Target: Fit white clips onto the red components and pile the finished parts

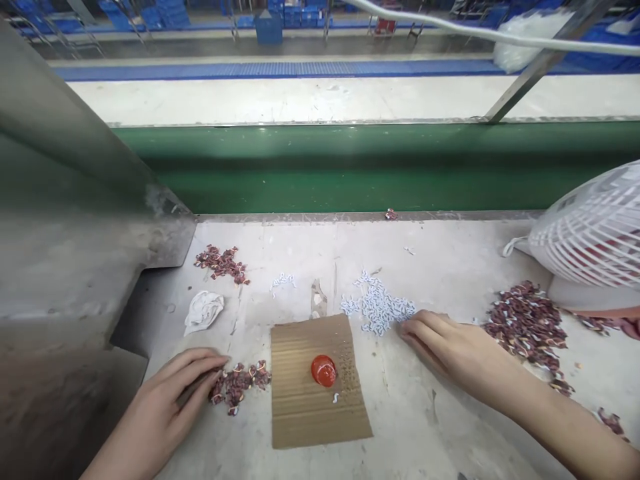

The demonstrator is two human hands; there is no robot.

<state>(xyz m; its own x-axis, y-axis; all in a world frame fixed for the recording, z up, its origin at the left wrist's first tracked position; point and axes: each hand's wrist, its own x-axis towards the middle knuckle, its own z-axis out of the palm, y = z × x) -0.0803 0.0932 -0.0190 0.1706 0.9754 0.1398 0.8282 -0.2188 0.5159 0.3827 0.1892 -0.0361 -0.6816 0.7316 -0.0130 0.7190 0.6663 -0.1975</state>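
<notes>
My left hand (175, 393) rests at the lower left, its fingertips at a small group of dark red pieces (239, 383); the fingertips are partly hidden, and I cannot tell whether they hold one. My right hand (440, 343) is at the right edge of a pile of small pale blue curved pieces (380, 307), fingers together and pointing left; whether a piece is between them is hidden. Between my hands lies a square of brown cardboard (300, 407) with a glossy red blob (323, 371) on it. One small pale piece (335, 398) sits just below the blob.
More dark red pieces lie at the upper left (223, 263) and in a larger heap at the right (527, 327). A crumpled white wad (204, 310) is at the left. A white basket (595, 233) stands at the right. Beyond the table runs a green belt (320, 170); a metal panel (80, 200) bounds the left.
</notes>
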